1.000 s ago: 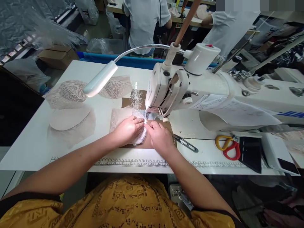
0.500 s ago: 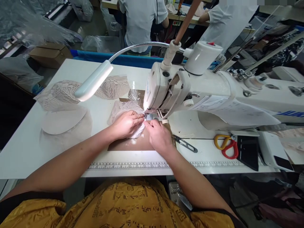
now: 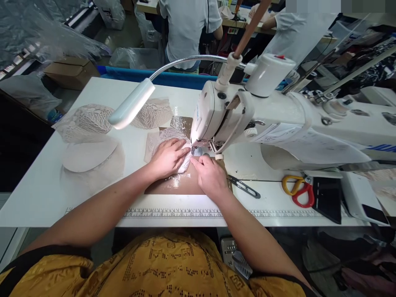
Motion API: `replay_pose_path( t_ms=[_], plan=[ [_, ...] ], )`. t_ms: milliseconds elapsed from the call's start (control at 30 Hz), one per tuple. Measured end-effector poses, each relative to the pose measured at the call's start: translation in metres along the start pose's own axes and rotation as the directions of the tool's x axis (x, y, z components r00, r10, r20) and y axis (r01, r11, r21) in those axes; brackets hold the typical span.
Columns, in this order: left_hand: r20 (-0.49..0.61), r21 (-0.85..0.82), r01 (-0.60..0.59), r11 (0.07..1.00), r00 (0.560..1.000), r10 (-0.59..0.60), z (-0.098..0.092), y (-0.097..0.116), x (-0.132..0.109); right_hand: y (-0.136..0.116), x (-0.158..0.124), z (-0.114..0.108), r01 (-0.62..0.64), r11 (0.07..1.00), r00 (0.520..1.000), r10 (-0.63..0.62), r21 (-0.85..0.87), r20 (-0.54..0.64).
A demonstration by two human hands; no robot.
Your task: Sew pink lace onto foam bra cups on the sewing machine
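Observation:
A pale lace piece (image 3: 185, 165) lies at the needle area of a white sewing machine (image 3: 206, 115). Flat over the lace rests my left hand (image 3: 169, 159), its fingers stretched toward the presser foot. My right hand (image 3: 211, 175) is closed, with thumb and forefinger pinching the lace's edge just in front of the foot. The two hands' fingertips are close together. Beneath them a brown taped sheet (image 3: 173, 187) covers the machine bed. The needle tip and the seam are too small to make out.
Left of the machine lie more lace pieces (image 3: 93, 117) and a pale rounded piece (image 3: 89, 156). A lamp (image 3: 133, 103) hangs over them. Thread snips (image 3: 244, 186), scissors (image 3: 305, 194) and a dark phone-like slab (image 3: 328, 200) are at right. A ruler strip (image 3: 173, 213) runs along the front edge.
The lace under my left hand has turned and shifted, and the left fingers are now more spread over it. My right hand keeps its pinch. The whole view has moved slightly.

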State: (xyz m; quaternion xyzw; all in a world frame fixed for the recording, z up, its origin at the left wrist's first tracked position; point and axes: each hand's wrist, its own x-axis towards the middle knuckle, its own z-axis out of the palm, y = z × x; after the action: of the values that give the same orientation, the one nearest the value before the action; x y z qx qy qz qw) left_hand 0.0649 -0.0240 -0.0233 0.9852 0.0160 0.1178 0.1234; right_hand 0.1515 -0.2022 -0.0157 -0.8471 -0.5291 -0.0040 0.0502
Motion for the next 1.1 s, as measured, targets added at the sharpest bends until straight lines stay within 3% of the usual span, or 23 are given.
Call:
replay_pose_path(
  t_ms=[133,200,267,333,400,467,533,633,833,933,1100],
  plan=[
    [0.031,0.053,0.137,0.989,0.990,-0.139,-0.007,0.002,-0.002,0.000,-0.001,0.000,-0.022,0.999,0.999,0.023,0.049,-0.029],
    [0.097,0.006,0.157,0.988,0.983,-0.157,-0.017,0.002,-0.005,0.001,-0.001,-0.001,-0.030,0.993,0.998,0.037,0.111,-0.058],
    [0.220,-0.137,0.110,0.984,0.972,-0.078,-0.029,0.004,-0.012,0.003,-0.002,-0.001,-0.025,0.980,0.994,0.045,0.195,-0.096],
    [0.330,-0.348,0.018,0.937,0.938,0.104,-0.040,0.008,-0.023,0.005,-0.004,-0.001,-0.006,0.961,0.989,0.047,0.276,-0.142],
    [0.309,-0.524,-0.081,0.848,0.909,0.278,-0.049,0.013,-0.036,0.007,-0.005,0.001,0.018,0.940,0.982,0.048,0.340,-0.184],
    [0.192,-0.572,-0.146,0.807,0.933,0.305,-0.053,0.018,-0.048,0.009,-0.007,0.004,0.048,0.922,0.974,0.041,0.384,-0.221],
    [0.094,-0.494,-0.115,0.862,0.978,0.185,-0.053,0.021,-0.055,0.010,-0.007,0.006,0.081,0.909,0.971,0.021,0.408,-0.240],
    [0.088,-0.287,-0.001,0.958,0.996,0.028,-0.045,0.021,-0.055,0.009,-0.007,0.007,0.113,0.907,0.972,-0.016,0.406,-0.236],
    [0.176,-0.151,-0.152,0.977,0.968,0.178,-0.025,0.020,-0.033,0.008,-0.006,0.003,0.093,0.979,0.989,-0.070,0.179,-0.131],
    [0.215,-0.082,-0.139,0.987,0.964,0.154,-0.025,0.022,-0.026,0.008,-0.005,0.002,0.064,0.994,0.996,-0.058,0.087,-0.072],
    [0.232,0.001,-0.106,0.994,0.967,0.103,-0.024,0.019,-0.018,0.008,-0.004,0.004,0.059,0.996,0.996,-0.055,0.060,-0.069]
  ],
)
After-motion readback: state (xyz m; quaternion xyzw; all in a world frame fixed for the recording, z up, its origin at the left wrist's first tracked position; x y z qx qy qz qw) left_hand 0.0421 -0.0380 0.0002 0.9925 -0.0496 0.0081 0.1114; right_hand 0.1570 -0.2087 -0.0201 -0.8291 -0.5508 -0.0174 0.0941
